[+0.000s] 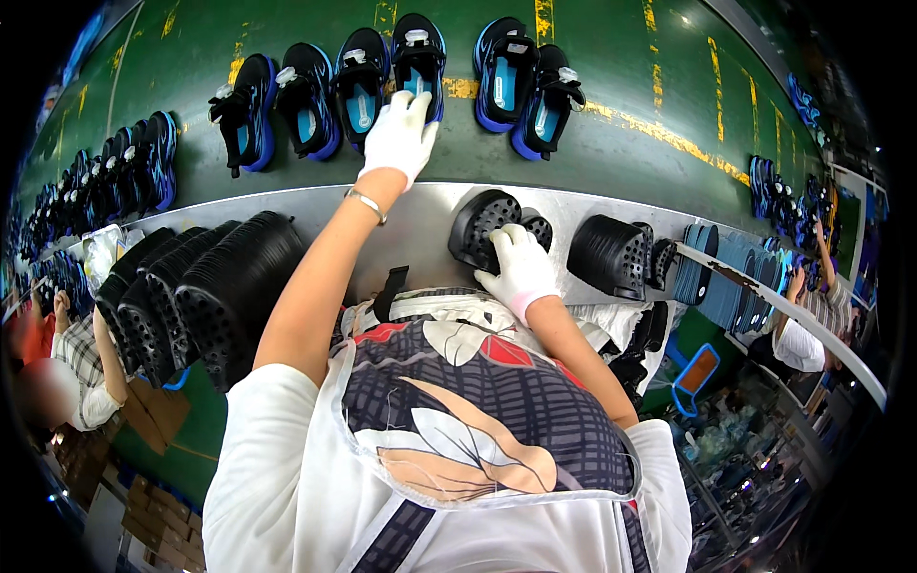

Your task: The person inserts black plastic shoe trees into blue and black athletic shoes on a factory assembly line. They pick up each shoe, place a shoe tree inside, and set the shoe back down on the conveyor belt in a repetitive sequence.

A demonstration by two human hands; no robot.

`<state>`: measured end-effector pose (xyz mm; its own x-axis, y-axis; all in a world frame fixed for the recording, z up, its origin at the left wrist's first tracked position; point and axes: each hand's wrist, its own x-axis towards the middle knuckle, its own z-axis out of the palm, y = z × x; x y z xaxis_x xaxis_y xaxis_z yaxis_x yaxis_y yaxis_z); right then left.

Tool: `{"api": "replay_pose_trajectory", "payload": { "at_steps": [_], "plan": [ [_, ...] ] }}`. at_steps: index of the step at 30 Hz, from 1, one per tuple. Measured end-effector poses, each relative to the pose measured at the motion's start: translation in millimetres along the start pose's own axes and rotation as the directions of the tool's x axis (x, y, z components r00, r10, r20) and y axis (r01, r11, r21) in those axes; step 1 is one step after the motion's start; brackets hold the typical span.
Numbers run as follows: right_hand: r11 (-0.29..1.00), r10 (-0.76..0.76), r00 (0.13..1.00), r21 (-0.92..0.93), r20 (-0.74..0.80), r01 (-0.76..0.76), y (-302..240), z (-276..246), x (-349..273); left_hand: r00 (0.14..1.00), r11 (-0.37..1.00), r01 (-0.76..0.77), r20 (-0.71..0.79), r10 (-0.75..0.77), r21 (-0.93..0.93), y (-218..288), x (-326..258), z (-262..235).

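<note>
My left hand, in a white glove, reaches over the heel of a black and blue sneaker on the green surface. Its fingers stretch into the shoe's opening, where a blue insole partly shows. Below it, my gloved right hand closes on a black perforated plastic shoe insert standing on the metal ledge; a smaller perforated piece is beside it. To the left of my left hand stand several more sneakers. A pair of sneakers stands to the right. The right fingertips are partly hidden.
Nested stacks of black perforated inserts lie at the left, with another stack at the right. Blue insoles stand beyond a metal rail. Rows of sneakers continue leftward. Other people work at both sides.
</note>
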<state>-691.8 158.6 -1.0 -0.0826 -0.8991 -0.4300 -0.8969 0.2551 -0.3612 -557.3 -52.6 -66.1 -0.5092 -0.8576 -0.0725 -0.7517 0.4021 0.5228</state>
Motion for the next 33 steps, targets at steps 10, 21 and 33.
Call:
{"api": "replay_pose_trajectory", "payload": {
  "at_steps": [10,21,33],
  "plan": [
    [0.951,-0.208,0.957,0.185,-0.203,0.247,-31.9,-70.8,-1.9,0.564,-0.216,0.825,0.78,0.271,-0.522,46.2,-44.1,-18.8],
    [0.83,0.201,0.98,0.529,0.014,-0.178,-40.4,-79.6,39.9,0.792,-0.196,0.54,0.573,-0.21,-0.818,68.1,-10.4,-8.6],
    [0.958,0.286,0.958,0.029,0.018,-0.287,11.5,-112.5,122.4,0.973,0.745,0.231,0.152,-0.174,-0.626,44.2,32.8,14.0]
  ]
}}
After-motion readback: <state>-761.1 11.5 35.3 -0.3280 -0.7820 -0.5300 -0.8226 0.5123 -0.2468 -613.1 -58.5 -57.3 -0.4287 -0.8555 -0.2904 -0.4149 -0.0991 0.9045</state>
